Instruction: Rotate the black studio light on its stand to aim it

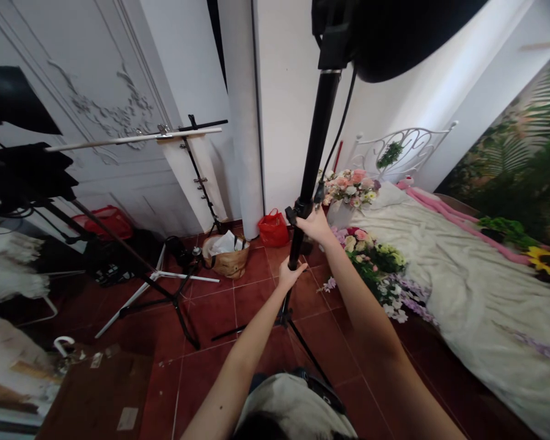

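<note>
A black light stand (pixel 318 137) rises in front of me, with a large black lamp head (pixel 394 36) on top, cut off by the upper edge of the view. My left hand (pixel 291 275) is wrapped round the lower part of its pole. Higher up, my right hand (pixel 315 225) grips the pole at the black clamp collar (pixel 300 211), beside a knob. A dark cable (pixel 346 116) hangs along the pole from the lamp head. The stand's spread legs (pixel 305 348) reach the floor close to my body.
To the right is a bed (pixel 467 287) with flowers (pixel 362 250) beside it. Another tripod stand (pixel 165 284), a wicker basket (pixel 229 260) and a red bag (pixel 274 229) are on the tiled floor. A cardboard box (pixel 96 391) lies at lower left.
</note>
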A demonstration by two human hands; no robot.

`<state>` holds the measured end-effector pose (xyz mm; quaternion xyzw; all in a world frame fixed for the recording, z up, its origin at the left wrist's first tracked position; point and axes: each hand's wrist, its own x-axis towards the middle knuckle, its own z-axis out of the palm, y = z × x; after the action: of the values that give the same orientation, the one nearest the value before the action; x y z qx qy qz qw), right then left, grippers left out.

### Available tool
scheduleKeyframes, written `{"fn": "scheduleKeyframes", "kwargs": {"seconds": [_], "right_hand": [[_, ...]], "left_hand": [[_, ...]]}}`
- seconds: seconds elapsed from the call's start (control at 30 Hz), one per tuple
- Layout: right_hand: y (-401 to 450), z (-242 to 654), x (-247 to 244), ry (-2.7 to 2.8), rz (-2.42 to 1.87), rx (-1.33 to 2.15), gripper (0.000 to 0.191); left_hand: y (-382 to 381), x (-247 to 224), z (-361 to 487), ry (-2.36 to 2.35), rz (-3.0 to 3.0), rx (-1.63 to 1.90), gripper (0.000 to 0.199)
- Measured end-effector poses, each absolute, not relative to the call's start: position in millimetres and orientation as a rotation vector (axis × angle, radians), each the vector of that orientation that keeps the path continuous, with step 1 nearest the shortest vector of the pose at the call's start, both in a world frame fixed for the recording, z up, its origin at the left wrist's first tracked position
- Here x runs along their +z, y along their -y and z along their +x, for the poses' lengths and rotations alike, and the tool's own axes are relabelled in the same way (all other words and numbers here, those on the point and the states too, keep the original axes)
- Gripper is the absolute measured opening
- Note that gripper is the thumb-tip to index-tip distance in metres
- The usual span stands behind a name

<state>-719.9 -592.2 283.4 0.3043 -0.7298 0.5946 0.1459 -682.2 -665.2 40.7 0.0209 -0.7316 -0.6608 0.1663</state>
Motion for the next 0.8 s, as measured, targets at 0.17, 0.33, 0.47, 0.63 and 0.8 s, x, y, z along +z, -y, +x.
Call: {"fn": "scheduleKeyframes", "kwargs": {"seconds": [0.17,0.33,0.47,0.63,0.8], "right_hand": [[587.2,-724.7,283.7,2.095,0.909,1.705,0.033],[609.9,-705.9,259.0,2.045,0.476,1.656,0.031],[610.8,-699.5,233.5,2.098,0.374,1.620,0.023],[592.6,-708.7,194.8,2.259,0.707,1.723,0.024],[603.2,-697.8,141.9,2.250,0.486,1.851,0.032]], "left_hand": [[676.9,12.5,-667.7,2.195,0.073,-1.865,0.034],[680.0,-6.5,-677.8,2.211,0.186,-1.997,0.036],[676.8,-10.2,-689.3,2.263,0.258,-2.051,0.034],[676.9,-10.7,-691.5,2.318,0.323,-2.062,0.026],[677.9,-9.3,-691.0,2.319,0.370,-2.070,0.026]]}}
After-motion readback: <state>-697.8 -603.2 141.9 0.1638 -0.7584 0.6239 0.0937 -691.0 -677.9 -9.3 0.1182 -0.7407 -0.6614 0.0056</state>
